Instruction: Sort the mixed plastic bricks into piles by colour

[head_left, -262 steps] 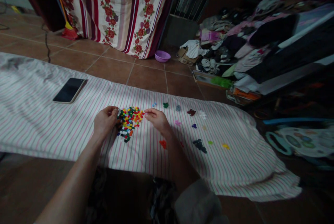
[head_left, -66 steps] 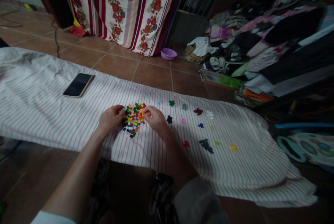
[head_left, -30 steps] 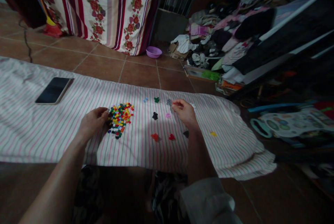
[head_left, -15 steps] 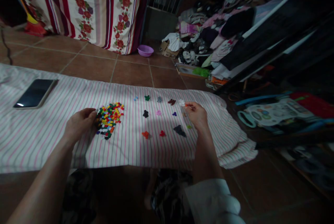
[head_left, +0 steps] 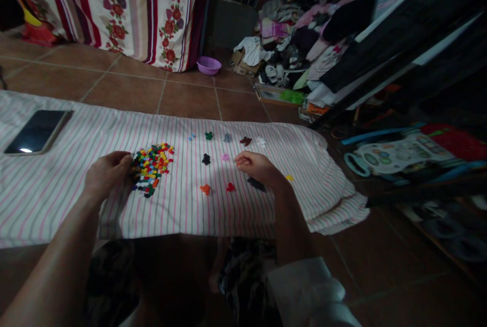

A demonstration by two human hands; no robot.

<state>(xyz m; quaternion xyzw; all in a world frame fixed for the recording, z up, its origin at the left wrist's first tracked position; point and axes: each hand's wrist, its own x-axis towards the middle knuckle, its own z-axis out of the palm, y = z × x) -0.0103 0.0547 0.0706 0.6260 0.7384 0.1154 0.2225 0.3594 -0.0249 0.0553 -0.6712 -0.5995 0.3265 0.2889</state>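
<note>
First, along the near side of the striped cloth (head_left: 178, 215): orange pieces (head_left: 205, 189), red pieces (head_left: 230, 187) and dark grey pieces (head_left: 256, 184), each in its own group. Next, one mixed pile of small coloured bricks (head_left: 154, 162), left of the groups. At its left edge is the left hand (head_left: 108, 174), thumb and fingers curled close; cannot tell whether they grip a brick. Right hand (head_left: 256, 167), just beside the pink pieces (head_left: 225, 157): fingers bunched near the thumb, palm down; contents, if any, cannot be told. Black pieces (head_left: 206, 159) lie between pile and pink. Farther, one row: light blue, green (head_left: 208, 135), grey, brown (head_left: 245, 141), white (head_left: 261, 141). Phone (head_left: 38, 132), far left, lies flat. Beyond, on the floor, sits one purple bowl (head_left: 209, 65).
</note>
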